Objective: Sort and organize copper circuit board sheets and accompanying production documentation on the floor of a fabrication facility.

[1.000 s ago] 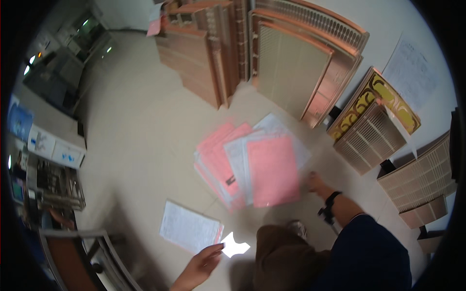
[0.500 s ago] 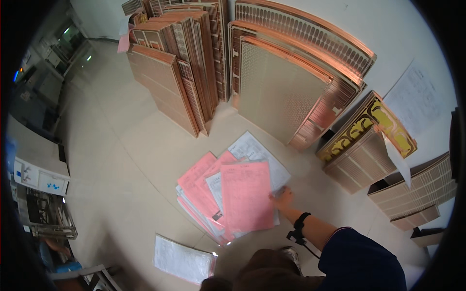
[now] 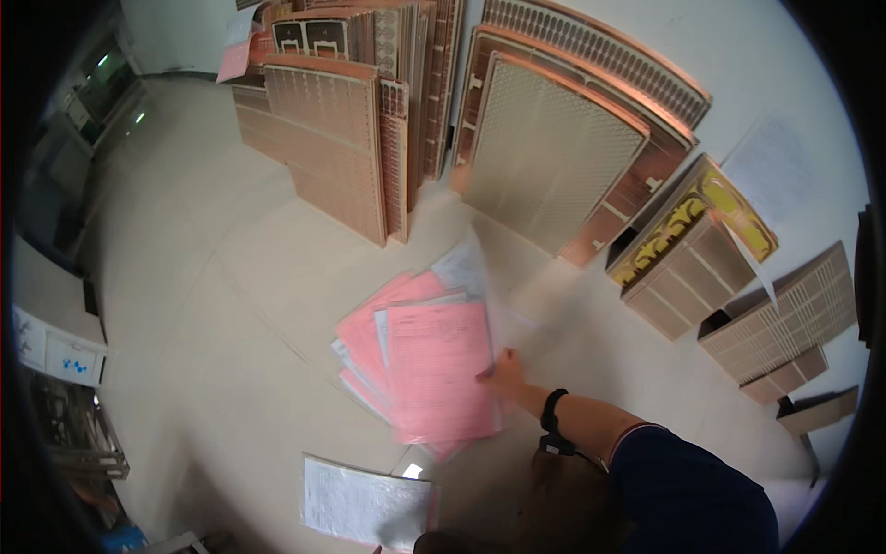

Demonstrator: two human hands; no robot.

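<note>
Head view: right hand reaches forward from the lower right, forearm extended, a dark band on the wrist and a dark blue sleeve above it. Its fingers rest flat on the right edge of the top pink sheet; the hand touches the paper and grips nothing. That sheet lies uppermost on a fanned pile of pink and white papers on the pale floor, near the picture's centre. A separate white printed sheet lies on the floor below the pile, apart from it. The left hand is not visible.

Leaning against the wall beyond the pile stand stacks of large copper-coloured panels on the left and a pale perforated panel backed by further copper panels on the right. Further right, a yellow-patterned panel and smaller brown gridded panels lean against the same wall. Motion blur softens the paper edges.
</note>
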